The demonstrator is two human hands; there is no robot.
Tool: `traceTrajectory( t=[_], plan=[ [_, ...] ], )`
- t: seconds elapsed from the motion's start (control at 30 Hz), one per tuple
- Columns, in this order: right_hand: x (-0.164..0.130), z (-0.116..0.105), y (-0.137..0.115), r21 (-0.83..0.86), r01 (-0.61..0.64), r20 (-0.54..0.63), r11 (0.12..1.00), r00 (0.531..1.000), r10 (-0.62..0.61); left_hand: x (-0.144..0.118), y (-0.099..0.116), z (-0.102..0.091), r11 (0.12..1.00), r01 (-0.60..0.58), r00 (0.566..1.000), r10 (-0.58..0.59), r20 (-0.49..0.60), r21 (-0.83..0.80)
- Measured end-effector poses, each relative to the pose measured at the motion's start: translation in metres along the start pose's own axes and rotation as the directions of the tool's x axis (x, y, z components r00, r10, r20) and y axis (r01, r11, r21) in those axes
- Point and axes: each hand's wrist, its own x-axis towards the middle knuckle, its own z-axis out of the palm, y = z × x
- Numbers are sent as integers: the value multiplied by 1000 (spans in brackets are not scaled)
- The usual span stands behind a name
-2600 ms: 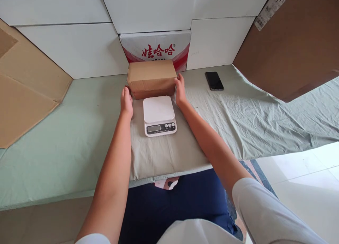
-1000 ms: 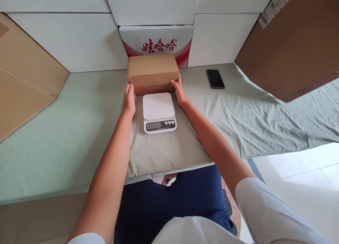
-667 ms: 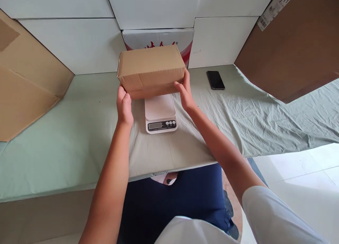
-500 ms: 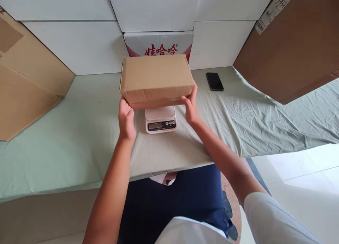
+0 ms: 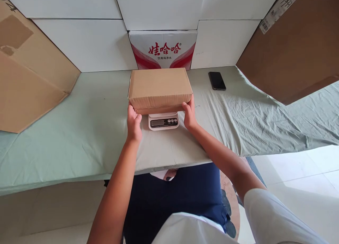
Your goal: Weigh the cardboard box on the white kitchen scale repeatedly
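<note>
The cardboard box (image 5: 160,89), which a few seconds earlier had stood on the desk (image 5: 66,131) behind the kitchen scale (image 5: 163,121), had been lifted, carried toward the person and lowered, so that it now lay over the platform of the scale and hid it entirely; only the front strip with the display and buttons was left in sight. Whether the full weight had already been given to the scale could not be told, since the box was held at both near lower corners. The left hand (image 5: 134,122) was pressed against the left corner with its fingers (image 5: 131,114) curled together around the edge, and the right hand (image 5: 189,114) was set against the right corner, its fingers (image 5: 191,102) laid close together along the side. The box was kept level and roughly centred above the scale, its long side across the view. It was judged that the placing was nearly finished and that a reading would be possible only once both hands were taken away. The display was too small to be read. The black phone (image 5: 216,80) lay well apart to the right on the green cloth, and the printed carton (image 5: 163,49) stood against the white wall panels behind the box.
</note>
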Motion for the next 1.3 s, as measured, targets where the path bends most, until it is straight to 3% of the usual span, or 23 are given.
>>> traceTrajectory(
  t=[0.73, 0.87, 0.97, 1.03, 1.17, 1.3],
  plan=[
    [1, 2, 6, 23, 25, -38, 999, 999, -24, -2, -6, 2, 1000, -20, 1000, 20, -14, -1],
    [13, -9, 7, -17, 70, -93, 997, 993, -71, 1, -14, -7, 997, -76, 995, 77, -55, 21],
    [34, -37, 7, -22, 106, -312, 994, 944, -107, 5, -25, -24, 990, -128, 970, 138, -199, 64],
    [48, -61, 8, 0, 52, -427, 999, 903, -47, 7, -31, -36, 993, -108, 956, 118, -269, 52],
    [62, -92, 12, 41, -75, -519, 996, 851, 86, 11, -37, -47, 999, -14, 949, 2, -315, -36],
    [63, -92, 18, 160, -164, -559, 973, 797, 227, 11, -35, -43, 999, 51, 961, -51, -272, -7]
  ],
)
